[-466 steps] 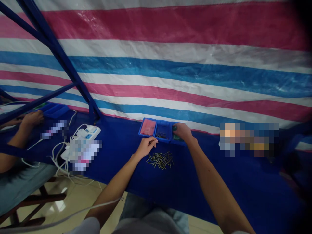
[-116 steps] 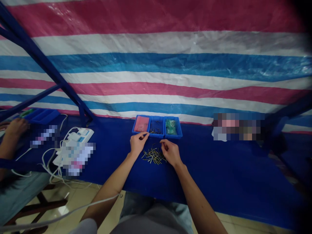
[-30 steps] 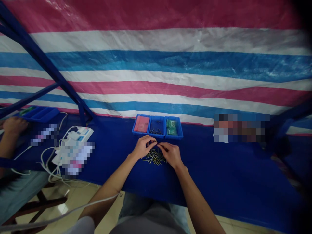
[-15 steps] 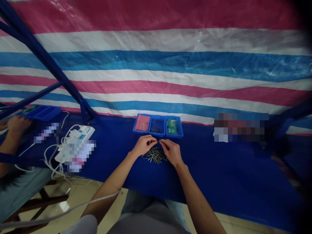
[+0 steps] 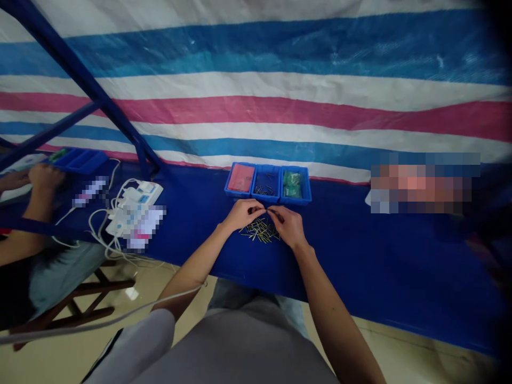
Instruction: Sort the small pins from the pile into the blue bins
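Note:
My left hand [image 5: 243, 213] and my right hand [image 5: 288, 225] meet fingertip to fingertip over the table, both closed in a pinch. Between the fingertips is a small, thin, dark piece; its exact kind is too small to tell. Just below them lies a loose pile of thin, brass-coloured metal pins [image 5: 259, 230], partly hidden by my right hand. Behind the hands stand three joined blue bins: the left bin holds pink packets [image 5: 241, 177], the middle one a few dark thin metal pieces [image 5: 264, 190], the right one green packets [image 5: 292, 184].
Left on the blue table [image 5: 360, 261] lie a white power strip [image 5: 146, 194] and tangled white cables. Farther left, a co-worker's hand [image 5: 45, 176] is beside a blue tray [image 5: 86, 160]. A blue frame post [image 5: 86, 69] slants before the striped sheet. A blurred-out object sits right.
The view has tilted downward and shifted, so the table appears higher and slightly to the right. My hands stay pinched together above the pile; the thin piece between them is less visible.

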`<act>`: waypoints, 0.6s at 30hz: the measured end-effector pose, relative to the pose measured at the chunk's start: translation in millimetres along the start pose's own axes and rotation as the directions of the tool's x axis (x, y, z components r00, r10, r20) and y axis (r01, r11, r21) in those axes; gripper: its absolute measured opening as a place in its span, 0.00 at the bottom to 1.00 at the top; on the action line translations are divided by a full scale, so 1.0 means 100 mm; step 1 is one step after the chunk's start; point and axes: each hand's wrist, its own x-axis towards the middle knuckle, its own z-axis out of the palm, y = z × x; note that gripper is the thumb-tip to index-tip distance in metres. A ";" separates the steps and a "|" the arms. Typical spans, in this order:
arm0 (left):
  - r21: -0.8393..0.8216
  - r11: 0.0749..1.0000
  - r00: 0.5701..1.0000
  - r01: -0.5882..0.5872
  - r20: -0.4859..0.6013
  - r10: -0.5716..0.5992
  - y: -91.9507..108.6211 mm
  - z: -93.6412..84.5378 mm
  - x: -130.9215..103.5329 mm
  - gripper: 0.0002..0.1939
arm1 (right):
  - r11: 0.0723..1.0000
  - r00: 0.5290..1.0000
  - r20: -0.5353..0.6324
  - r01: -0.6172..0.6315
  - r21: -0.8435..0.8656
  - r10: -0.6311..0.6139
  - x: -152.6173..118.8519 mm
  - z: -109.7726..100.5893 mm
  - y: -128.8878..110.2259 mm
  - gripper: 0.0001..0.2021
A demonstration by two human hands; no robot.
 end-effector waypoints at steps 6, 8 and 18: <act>-0.028 1.000 1.000 -0.013 -0.009 0.013 0.02 -0.02 0.00 0.15 | 1.000 1.000 0.009 0.004 -0.018 -0.004 0.03 -0.03 -0.05 0.13; -0.036 0.999 1.000 -0.011 -0.010 0.011 0.03 -0.03 0.00 0.15 | 1.000 1.000 0.012 0.004 -0.024 -0.004 0.03 -0.04 -0.06 0.12; -0.047 0.999 1.000 0.009 -0.006 -0.010 0.03 -0.03 0.00 0.17 | 1.000 1.000 0.014 -0.021 0.014 0.021 0.02 -0.04 -0.04 0.13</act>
